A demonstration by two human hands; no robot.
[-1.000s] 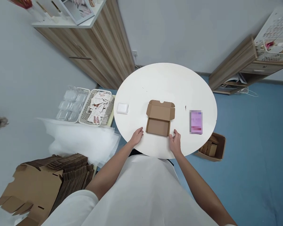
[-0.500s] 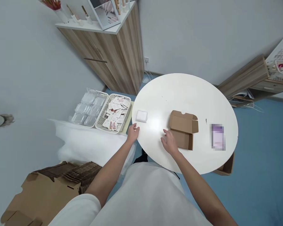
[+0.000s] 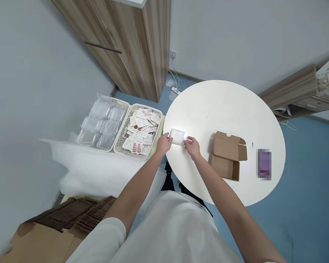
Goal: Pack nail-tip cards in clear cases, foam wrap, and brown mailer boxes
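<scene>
A small square packet in white, cloudy wrapping (image 3: 177, 136) lies flat near the left edge of the round white table (image 3: 222, 106). On its left side is my left hand (image 3: 163, 143), fingers parted, with the thumb tip at the packet's edge. My right hand (image 3: 193, 147) is at the opposite side, fingers loosely bent and apart, tips by the right edge. Whether the fingertips press on the packet is hard to make out. Right of my hands, a brown cardboard box (image 3: 227, 146) stands with its lid flipped back.
A blurred purple item (image 3: 264, 164) lies at the table's right. Left of the table are a basket of printed cards (image 3: 142, 126), a basket of clear packages (image 3: 101, 117), white foam sheeting (image 3: 98, 164) and flattened cardboard (image 3: 44, 233). A wooden cabinet (image 3: 137, 47) stands behind.
Both hands have come to the packet, the right one moving left from beside the cardboard box. The camera view has tilted down and shifted left.
</scene>
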